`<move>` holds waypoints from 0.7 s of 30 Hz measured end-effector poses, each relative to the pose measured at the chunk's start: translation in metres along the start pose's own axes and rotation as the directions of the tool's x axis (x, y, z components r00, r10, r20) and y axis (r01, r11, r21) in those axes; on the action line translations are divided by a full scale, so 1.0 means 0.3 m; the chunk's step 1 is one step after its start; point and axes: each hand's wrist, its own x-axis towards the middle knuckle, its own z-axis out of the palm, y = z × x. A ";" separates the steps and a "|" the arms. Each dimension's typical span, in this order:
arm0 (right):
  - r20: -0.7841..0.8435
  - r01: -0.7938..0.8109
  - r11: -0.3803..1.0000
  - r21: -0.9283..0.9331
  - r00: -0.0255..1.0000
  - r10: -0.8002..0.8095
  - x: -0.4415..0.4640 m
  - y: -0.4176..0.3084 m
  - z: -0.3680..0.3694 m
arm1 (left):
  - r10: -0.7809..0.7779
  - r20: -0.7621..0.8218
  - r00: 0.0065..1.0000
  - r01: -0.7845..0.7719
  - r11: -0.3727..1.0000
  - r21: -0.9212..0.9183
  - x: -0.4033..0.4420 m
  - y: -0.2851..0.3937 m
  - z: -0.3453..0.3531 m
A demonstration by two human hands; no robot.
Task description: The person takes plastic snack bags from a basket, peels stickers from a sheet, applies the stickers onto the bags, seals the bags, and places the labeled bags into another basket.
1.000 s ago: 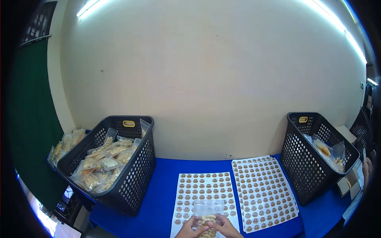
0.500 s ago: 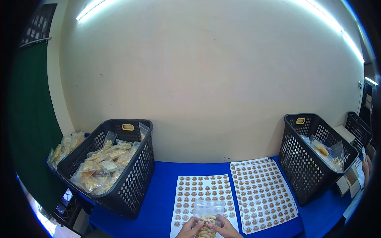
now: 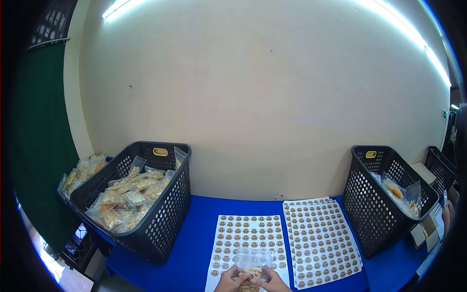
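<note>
Near the bottom edge, a clear zip bag (image 3: 254, 256) of pale, elongated snack pieces is held upright between both hands. My left hand (image 3: 227, 281) grips its left side, and my right hand (image 3: 275, 281) grips the right. Both thumbs press on the bag's front, where a small round brown sticker (image 3: 251, 276) shows partly between them. Beneath the hands lies a white sheet of round brown stickers (image 3: 238, 241), with a gap in its top row. The lower part of the bag runs out of view.
A black basket (image 3: 168, 219) on the left holds several filled bags; more bags (image 3: 82, 175) lie beyond it. Stacked sticker sheets (image 3: 323, 243) lie right of the hands on the blue cloth (image 3: 194, 233). Another black basket (image 3: 372, 214) with bags stands at right, near another person's hand (image 3: 448, 214).
The view has tilted slightly. My thumbs have shifted on the bag's front and now cover more of the round sticker. Both hands still hold the bag.
</note>
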 end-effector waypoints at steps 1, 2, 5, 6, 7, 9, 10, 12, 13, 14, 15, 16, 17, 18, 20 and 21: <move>-0.036 0.050 0.995 -0.082 0.998 -0.053 0.001 0.043 0.002 | -0.021 -0.024 0.999 0.020 0.998 -0.056 0.002 -0.001 0.006; -0.068 0.097 0.982 -0.165 0.992 -0.109 -0.001 0.078 -0.001 | -0.043 -0.047 0.998 0.038 0.993 -0.113 0.003 -0.001 0.009; 0.007 0.037 0.999 -0.010 0.999 -0.037 0.002 0.014 -0.014 | -0.011 0.006 1.000 0.011 1.000 -0.026 0.008 -0.001 0.003; 0.006 0.037 0.999 -0.008 0.999 -0.037 0.009 0.048 -0.024 | -0.011 0.007 1.000 0.012 1.000 -0.026 0.007 0.002 0.004; 0.017 0.033 0.995 -0.095 0.999 -0.032 0.024 0.099 -0.034 | -0.007 0.012 1.000 0.008 1.000 -0.012 0.005 0.008 0.006; 0.025 0.030 0.983 -0.178 0.999 -0.026 0.028 0.107 -0.048 | -0.005 0.018 1.000 0.005 1.000 0.004 0.004 0.008 0.007; 0.018 0.025 1.000 0.009 1.000 -0.025 0.025 0.034 -0.051 | 0.000 0.055 0.998 -0.001 1.000 0.017 0.003 0.005 0.007; 0.009 0.021 0.980 0.197 1.000 -0.023 0.027 -0.021 -0.058 | 0.002 0.094 0.996 -0.005 0.999 0.032 0.001 0.010 0.010; -0.039 -0.002 0.976 0.217 0.999 0.011 0.028 -0.028 -0.059 | -0.001 0.094 0.996 -0.001 1.000 0.019 -0.004 0.026 0.016; -0.087 -0.024 0.971 0.239 0.995 0.046 0.027 -0.028 -0.059 | -0.004 0.095 0.995 0.003 1.000 0.007 -0.008 0.040 0.018; -0.187 -0.010 0.961 0.276 0.980 0.064 0.026 -0.022 -0.051 | -0.007 0.098 0.995 0.006 1.000 0.009 -0.010 0.052 0.016; -0.187 -0.012 0.960 0.279 0.980 0.067 0.025 -0.024 -0.058 | -0.026 0.167 0.986 0.021 0.999 0.026 -0.011 0.063 0.013; -0.183 -0.040 0.959 0.279 0.979 0.094 0.023 -0.031 -0.072 | -0.046 0.235 0.971 0.037 0.998 0.044 -0.013 0.068 0.010; -0.177 -0.068 0.958 0.277 0.977 0.121 0.023 -0.039 -0.079 | -0.050 0.233 0.971 0.040 0.998 0.045 -0.011 0.063 0.006; -0.176 -0.073 0.956 0.284 0.976 0.127 0.018 -0.057 -0.075 | -0.096 0.402 0.911 0.058 0.993 0.105 -0.004 0.048 -0.001; -0.150 -0.065 0.960 0.273 0.983 0.110 0.018 -0.060 -0.073 | -0.147 0.427 0.892 0.097 0.986 0.138 -0.003 0.069 -0.009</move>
